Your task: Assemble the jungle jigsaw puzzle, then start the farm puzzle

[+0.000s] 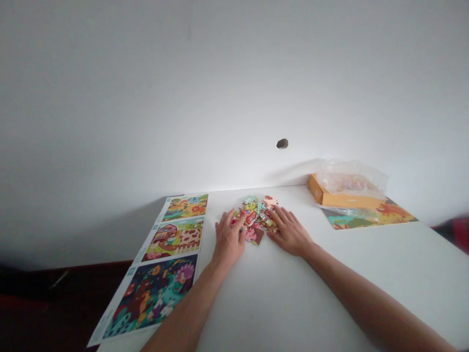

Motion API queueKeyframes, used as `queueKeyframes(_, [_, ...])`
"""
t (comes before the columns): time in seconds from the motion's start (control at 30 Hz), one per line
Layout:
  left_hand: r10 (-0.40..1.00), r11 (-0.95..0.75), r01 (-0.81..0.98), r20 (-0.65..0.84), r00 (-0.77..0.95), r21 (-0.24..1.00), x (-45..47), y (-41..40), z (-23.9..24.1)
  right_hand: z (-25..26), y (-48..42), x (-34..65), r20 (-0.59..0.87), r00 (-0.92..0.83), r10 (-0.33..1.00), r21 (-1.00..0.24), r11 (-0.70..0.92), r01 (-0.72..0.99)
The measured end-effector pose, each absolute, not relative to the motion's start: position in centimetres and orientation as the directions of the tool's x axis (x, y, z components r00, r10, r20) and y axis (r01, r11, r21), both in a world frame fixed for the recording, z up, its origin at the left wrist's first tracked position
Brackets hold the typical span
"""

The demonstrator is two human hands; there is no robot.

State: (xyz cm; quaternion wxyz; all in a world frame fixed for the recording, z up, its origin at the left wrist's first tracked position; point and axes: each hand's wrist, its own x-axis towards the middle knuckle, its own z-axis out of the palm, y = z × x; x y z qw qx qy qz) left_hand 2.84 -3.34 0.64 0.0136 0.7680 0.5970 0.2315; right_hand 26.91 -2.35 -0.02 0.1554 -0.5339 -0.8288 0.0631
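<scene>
A small heap of colourful jigsaw puzzle pieces (pixel 252 218) lies on the white table (pixel 252 293). At the heap's left edge is my left hand (pixel 229 237), palm down, fingers spread and fingertips at the pieces. On the other side my right hand (pixel 291 232) lies flat with fingers extended, its fingertips over the right edge of the heap. Neither hand has a piece gripped. Some pieces are partly hidden under the fingers. A pink piece (pixel 254 234) sticks out at the near side of the heap.
Left of the heap is a sheet with three printed pictures (pixel 176 239). Back right, an orange box (pixel 340 199) carries a clear plastic bag (pixel 351 178) and rests partly on an animal-picture board (pixel 394 215). A white wall (pixel 234 98) with a hole (pixel 282 143) stands behind the table.
</scene>
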Motion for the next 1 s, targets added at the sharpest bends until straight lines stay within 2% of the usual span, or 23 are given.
queueKeyframes(0.13, [0.946, 0.085, 0.983, 0.296, -0.132, 0.164, 2.8, -3.6, 1.0, 0.1, -1.8, 27.5, 0.213, -0.391, 0.895, -0.331, 0.443, 0.833])
queueKeyframes(0.23, [0.952, 0.192, 0.978, 0.225, -0.206, 0.085, 2.5, -3.4, 0.7, 0.1, -1.5, 28.0, 0.267, -0.401, 0.876, -0.404, 0.48, 0.779])
queueKeyframes(0.33, [0.961, 0.197, 0.98, 0.189, -0.201, 0.041, 2.2, -3.3, 0.6, -0.1, -1.4, 28.3, 0.322, -0.373, 0.87, -0.474, 0.489, 0.732])
queueKeyframes(0.47, [0.965, 0.187, 0.981, 0.178, -0.192, 0.044, 2.0, -3.3, 0.8, -0.2, -1.3, 28.5, 0.354, -0.337, 0.873, -0.517, 0.483, 0.707])
queueKeyframes(0.73, [0.976, 0.178, 0.981, 0.115, -0.185, 0.073, 1.7, -3.5, 1.4, 0.0, -1.3, 28.5, 0.388, -0.331, 0.86, -0.513, 0.5, 0.698])
queueKeyframes(1.0, [0.975, 0.182, 0.98, 0.115, -0.191, 0.086, 1.7, -3.7, 1.8, -0.4, -0.9, 28.9, 0.447, -0.327, 0.833, -0.501, 0.536, 0.679])
